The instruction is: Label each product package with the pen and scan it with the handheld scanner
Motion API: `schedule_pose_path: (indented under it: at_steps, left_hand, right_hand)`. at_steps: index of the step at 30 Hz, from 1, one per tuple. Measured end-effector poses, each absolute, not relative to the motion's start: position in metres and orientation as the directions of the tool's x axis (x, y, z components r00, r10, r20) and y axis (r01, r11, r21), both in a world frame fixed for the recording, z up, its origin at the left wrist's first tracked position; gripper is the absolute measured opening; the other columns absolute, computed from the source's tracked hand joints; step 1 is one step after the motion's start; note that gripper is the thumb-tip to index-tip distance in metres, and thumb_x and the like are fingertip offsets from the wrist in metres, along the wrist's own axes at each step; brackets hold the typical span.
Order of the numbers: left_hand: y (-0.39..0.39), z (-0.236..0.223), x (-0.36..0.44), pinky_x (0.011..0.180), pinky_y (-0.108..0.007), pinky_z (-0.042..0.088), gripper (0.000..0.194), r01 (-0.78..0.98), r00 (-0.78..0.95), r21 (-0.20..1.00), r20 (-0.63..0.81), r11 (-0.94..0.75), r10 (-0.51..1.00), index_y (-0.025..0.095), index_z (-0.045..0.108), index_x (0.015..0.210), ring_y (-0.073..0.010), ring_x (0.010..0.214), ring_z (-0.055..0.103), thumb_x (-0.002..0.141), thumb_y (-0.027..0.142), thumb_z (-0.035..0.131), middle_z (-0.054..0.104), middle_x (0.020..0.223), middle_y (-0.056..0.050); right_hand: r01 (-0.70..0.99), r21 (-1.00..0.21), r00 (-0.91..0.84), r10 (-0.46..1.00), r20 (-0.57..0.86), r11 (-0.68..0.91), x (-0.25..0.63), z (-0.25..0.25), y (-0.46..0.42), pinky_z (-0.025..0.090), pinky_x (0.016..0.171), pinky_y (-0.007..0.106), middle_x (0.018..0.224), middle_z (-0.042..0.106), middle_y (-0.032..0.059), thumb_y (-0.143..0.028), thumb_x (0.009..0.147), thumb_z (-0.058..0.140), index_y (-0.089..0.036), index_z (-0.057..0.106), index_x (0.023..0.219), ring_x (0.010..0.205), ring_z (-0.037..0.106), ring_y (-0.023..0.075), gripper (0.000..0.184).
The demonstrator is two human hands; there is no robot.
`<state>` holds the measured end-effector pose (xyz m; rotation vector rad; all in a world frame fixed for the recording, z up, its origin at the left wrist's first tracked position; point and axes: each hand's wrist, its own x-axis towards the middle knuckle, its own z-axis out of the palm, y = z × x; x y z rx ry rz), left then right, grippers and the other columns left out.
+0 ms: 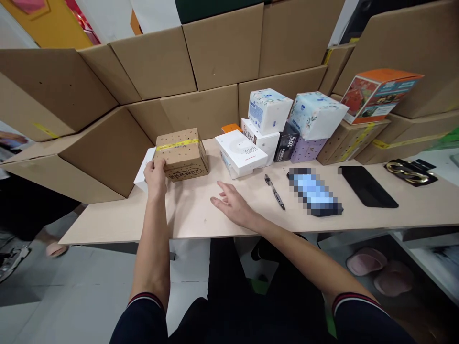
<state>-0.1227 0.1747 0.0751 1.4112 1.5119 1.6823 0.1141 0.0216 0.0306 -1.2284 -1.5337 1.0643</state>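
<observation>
The taped cardboard box (181, 155) sits on the table (201, 215), a strip of yellow tape across its top. At its near left corner is the left hand (155, 176), fingers bent and touching; whether they grasp this box or the white box (142, 171) just beside its left side, I cannot tell. The right hand (232, 203) is nearer the person and to the right of the taped cardboard box, fingers loosely spread, holding nothing.

Right of the taped cardboard box lies the power bank box (241, 149), on top of another package. Farther right than that, two tissue packs (270, 111) sit on other boxes, and the pen (275, 192) lies in front of them. Still farther right from the taped cardboard box are a device with a blurred screen (314, 192) and a flat black slab (367, 186). Behind it stand large cartons (201, 112).
</observation>
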Motion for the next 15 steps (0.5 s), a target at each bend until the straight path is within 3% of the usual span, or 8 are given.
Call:
schedule_pose_path:
  at_steps: [4,7,9,12,15]
  left_hand:
    - [0.127,0.055,-0.135,0.084,-0.028,0.050,0.054,0.103,-0.424,0.945,0.325,-0.312,0.845,0.016,0.059,0.120,-0.0173,0.100,0.063,0.068,0.031,0.063,0.066,0.115,-0.010]
    - [0.091,0.045,-0.139,0.075,-0.024,0.049,0.056,-0.055,-0.439,0.958,0.230,-0.282,0.869,0.022,0.059,0.128,-0.0170,0.097,0.066,0.074,0.037,0.062,0.068,0.118,-0.009]
    - [0.073,0.042,-0.134,0.077,-0.025,0.051,0.051,-0.105,-0.384,0.959,0.204,-0.262,0.900,0.024,0.062,0.127,-0.0196,0.107,0.066,0.085,0.051,0.052,0.068,0.123,-0.009]
    - [0.054,0.039,-0.120,0.095,-0.029,0.051,0.050,-0.152,-0.373,0.940,0.233,-0.307,0.898,0.023,0.066,0.121,-0.0216,0.124,0.060,0.091,0.058,0.046,0.070,0.124,-0.007]
    - [0.033,0.033,-0.105,0.105,-0.033,0.047,0.054,-0.173,-0.417,0.940,0.200,-0.293,0.887,0.023,0.068,0.119,-0.0228,0.128,0.059,0.092,0.063,0.045,0.072,0.120,-0.006]
  right_hand:
    - [0.260,-0.956,-0.084,0.989,0.122,0.140,0.113,0.032,0.033,0.030,0.121,0.054,0.165,0.024,0.0181,-0.059,0.085,0.062,-0.020,0.027,0.157,0.148,0.034,0.0332,0.089]
    - [0.270,-0.953,-0.142,0.985,0.100,0.136,0.110,0.037,0.033,0.022,0.124,0.056,0.166,0.022,0.0195,-0.061,0.082,0.066,-0.017,0.022,0.158,0.152,0.025,0.0346,0.098]
    - [0.238,-0.953,-0.199,0.970,0.139,0.185,0.108,0.040,0.029,0.025,0.123,0.056,0.162,0.031,0.0174,-0.060,0.082,0.067,-0.020,0.024,0.158,0.150,0.030,0.0341,0.096]
    - [0.168,-0.952,-0.236,0.948,0.212,0.255,0.106,0.041,0.014,0.033,0.120,0.055,0.155,0.043,0.0112,-0.057,0.080,0.071,-0.029,0.028,0.156,0.143,0.040,0.0317,0.091]
    - [0.205,-0.955,-0.168,0.969,0.181,0.214,0.114,0.035,-0.017,0.035,0.117,0.057,0.152,0.042,0.0118,-0.055,0.080,0.073,-0.030,0.027,0.156,0.142,0.040,0.0326,0.092]
